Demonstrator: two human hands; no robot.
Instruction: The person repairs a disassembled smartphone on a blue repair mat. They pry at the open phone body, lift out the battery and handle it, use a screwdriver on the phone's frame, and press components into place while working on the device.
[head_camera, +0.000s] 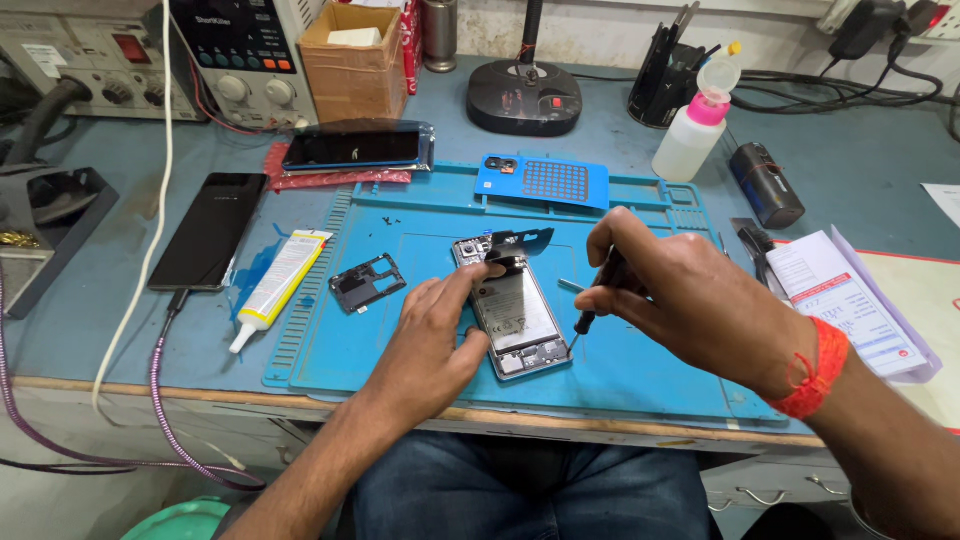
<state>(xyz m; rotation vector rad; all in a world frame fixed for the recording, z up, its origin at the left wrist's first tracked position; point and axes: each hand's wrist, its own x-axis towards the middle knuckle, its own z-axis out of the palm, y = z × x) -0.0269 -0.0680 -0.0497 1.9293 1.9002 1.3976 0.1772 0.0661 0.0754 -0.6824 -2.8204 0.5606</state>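
Observation:
An opened phone body (512, 312) with its back off lies on the blue work mat (640, 370). My left hand (432, 335) rests on the phone's left edge, with the index finger pressing near its top and the thumb at its lower side. My right hand (672, 290) grips a small black screwdriver (592, 310), with the tip touching the phone's lower right corner. A black inner cover plate (520, 240) is lifted at the phone's top end.
A black bracket (366, 281) and a glue tube (275, 285) lie left of the phone. A blue back cover (545, 180), two dark phones (208, 230) (355, 148), a pink-capped bottle (695, 130), a lamp base (524, 97), bench instruments (240, 55) and papers (850, 305) surround the mat.

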